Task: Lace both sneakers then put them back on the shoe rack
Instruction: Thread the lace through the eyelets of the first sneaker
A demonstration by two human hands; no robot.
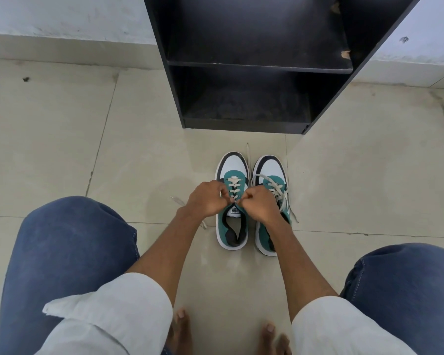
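Head view: both hands' fingers (222, 194) pinch lace ends above the left sneaker's (232, 201) tongue.

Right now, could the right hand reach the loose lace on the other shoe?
Probably yes. The right hand is pinching the left sneaker's lace, but it already sits partly over the right sneaker, whose loose lace lies just beside it with nothing between. It would have to let go first.
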